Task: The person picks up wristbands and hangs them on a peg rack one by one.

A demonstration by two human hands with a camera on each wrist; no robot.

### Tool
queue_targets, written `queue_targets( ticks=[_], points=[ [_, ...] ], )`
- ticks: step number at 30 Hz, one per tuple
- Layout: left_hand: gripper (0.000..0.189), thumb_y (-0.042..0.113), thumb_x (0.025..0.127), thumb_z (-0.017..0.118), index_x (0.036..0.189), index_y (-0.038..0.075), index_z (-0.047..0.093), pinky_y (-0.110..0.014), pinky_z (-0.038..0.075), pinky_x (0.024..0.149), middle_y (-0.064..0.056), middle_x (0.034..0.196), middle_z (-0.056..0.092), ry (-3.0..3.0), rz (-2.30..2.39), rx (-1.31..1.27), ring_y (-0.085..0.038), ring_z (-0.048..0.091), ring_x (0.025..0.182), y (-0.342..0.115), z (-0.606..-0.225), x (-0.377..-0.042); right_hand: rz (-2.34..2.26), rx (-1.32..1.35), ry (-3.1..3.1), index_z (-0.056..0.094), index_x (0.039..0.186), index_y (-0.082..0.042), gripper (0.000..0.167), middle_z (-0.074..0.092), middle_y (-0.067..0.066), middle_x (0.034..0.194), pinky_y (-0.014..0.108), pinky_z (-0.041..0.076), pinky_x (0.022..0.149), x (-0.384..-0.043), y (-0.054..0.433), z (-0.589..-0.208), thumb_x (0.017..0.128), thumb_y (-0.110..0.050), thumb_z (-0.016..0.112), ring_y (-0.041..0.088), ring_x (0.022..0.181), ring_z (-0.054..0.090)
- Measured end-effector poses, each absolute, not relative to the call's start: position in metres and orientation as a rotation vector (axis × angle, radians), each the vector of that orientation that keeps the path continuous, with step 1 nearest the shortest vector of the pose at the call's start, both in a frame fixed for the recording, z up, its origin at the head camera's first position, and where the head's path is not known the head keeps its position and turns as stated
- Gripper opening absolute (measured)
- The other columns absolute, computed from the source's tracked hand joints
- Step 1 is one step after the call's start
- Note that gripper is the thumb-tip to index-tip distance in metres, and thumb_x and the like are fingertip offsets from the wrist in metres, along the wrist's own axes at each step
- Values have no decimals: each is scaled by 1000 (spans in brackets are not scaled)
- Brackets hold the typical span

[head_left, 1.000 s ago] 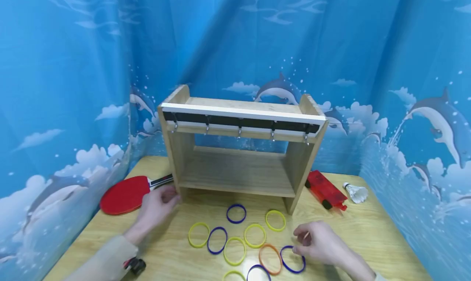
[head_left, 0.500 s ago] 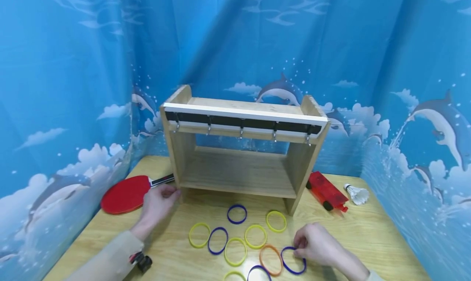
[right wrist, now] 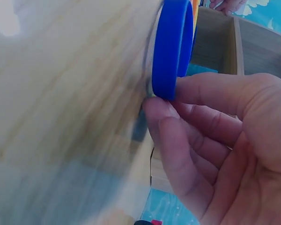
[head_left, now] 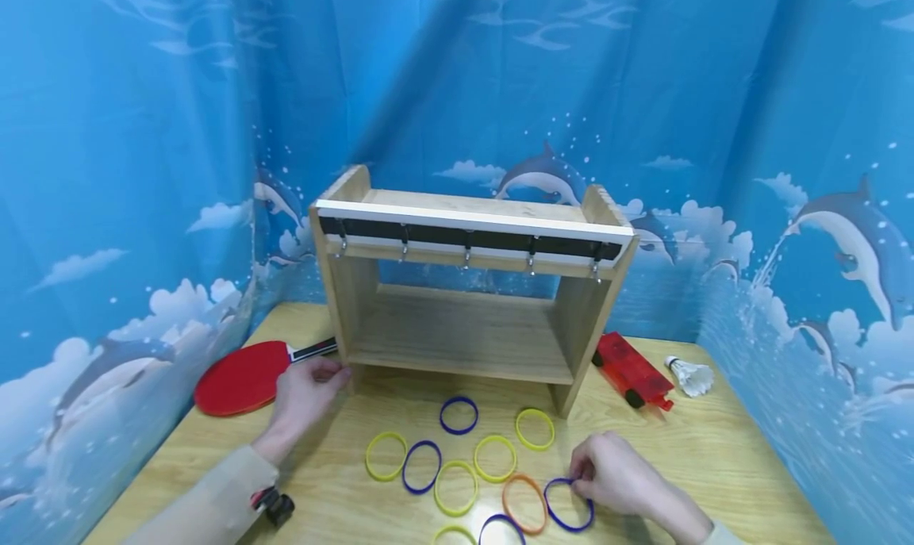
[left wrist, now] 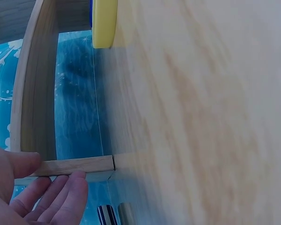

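Observation:
My left hand [head_left: 303, 398] grips the lower left side panel of a small wooden shelf [head_left: 464, 335]. In the left wrist view, the thumb [left wrist: 25, 164] lies on one side of the panel's end [left wrist: 79, 165] and the fingers on the other. My right hand [head_left: 617, 473] pinches a blue wristband [right wrist: 166, 51] at its near end, thumb against its side and index fingertip below. The band lies at the right of several loose wristbands, beside an orange wristband [head_left: 505, 513]. Yellow wristbands [head_left: 368, 459] and more blue wristbands [head_left: 440, 418] lie before the shelf.
Metal hooks [head_left: 467, 258] hang bare along the shelf's front rail. A red table tennis bat [head_left: 239, 378] lies left of the shelf. To the right are a red toy-like block with black wheels [head_left: 631, 366] and a shuttlecock [head_left: 691, 376]. A dolphin-print curtain [head_left: 457, 77] surrounds the table.
My left hand has settled against the shelf's side panel. The right fingers have closed in on the blue wristband, which lies in the same spot.

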State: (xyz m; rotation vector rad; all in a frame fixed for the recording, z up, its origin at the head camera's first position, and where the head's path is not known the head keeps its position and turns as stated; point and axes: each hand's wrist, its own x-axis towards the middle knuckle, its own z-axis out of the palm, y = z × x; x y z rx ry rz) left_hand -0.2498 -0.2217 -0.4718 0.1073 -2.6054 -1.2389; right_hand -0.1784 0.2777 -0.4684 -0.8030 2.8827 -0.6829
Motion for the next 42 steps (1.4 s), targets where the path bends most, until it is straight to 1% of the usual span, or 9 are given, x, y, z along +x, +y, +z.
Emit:
queue_targets(
  ticks=[6,12,21,28,35,39,42],
  points=[
    [26,28,103,83,111,4,83,-27,57,73,-18,109,86,-2607,-1238,105,-26,81,93,-223,-472,-250,-728,-785,2856,79,81,-19,20,73,-16,72,19,50,61,-180,281,-464,80,-3,91,-11,67,55],
    [25,29,103,82,110,5,83,-28,56,74,-17,107,87,-2613,-1231,119,-25,80,92,-223,-473,-251,-751,-788,2836,77,80,-20,23,71,-17,70,19,51,61,-181,284,-460,78,0,88,-11,66,55],
    [24,28,103,83,109,5,84,-28,56,72,-17,106,87,-2614,-1230,111,-25,79,92,-223,-473,-251,-843,-777,2821,77,81,-18,19,73,-16,71,20,50,63,-183,285,-447,78,-1,85,-10,67,57],
    [23,26,104,81,114,6,83,-27,58,74,-16,109,87,-2644,-1244,100,-24,79,94,-225,-471,-251,-968,-783,2781,78,83,-13,14,76,-11,75,22,53,59,-189,285,-434,83,-1,84,-8,68,60],
    [25,28,105,81,116,6,83,-29,58,75,-17,112,86,-2662,-1247,103,-24,78,95,-226,-470,-251,-1119,-734,2742,80,88,-11,10,80,-6,77,26,56,53,-194,281,-416,88,-3,86,-2,62,65],
    [26,29,105,81,117,6,83,-29,58,74,-17,112,86,-2666,-1252,102,-23,78,94,-226,-470,-251,-1180,-693,2705,80,91,-12,8,80,-4,78,26,58,53,-197,279,-410,90,-7,87,2,61,69],
    [26,29,105,80,118,6,83,-29,58,74,-17,113,86,-2673,-1250,100,-24,78,94,-227,-470,-251,-1213,-702,2684,81,93,-11,7,81,-2,81,27,60,55,-199,277,-407,92,-9,88,2,64,71]
  ],
)
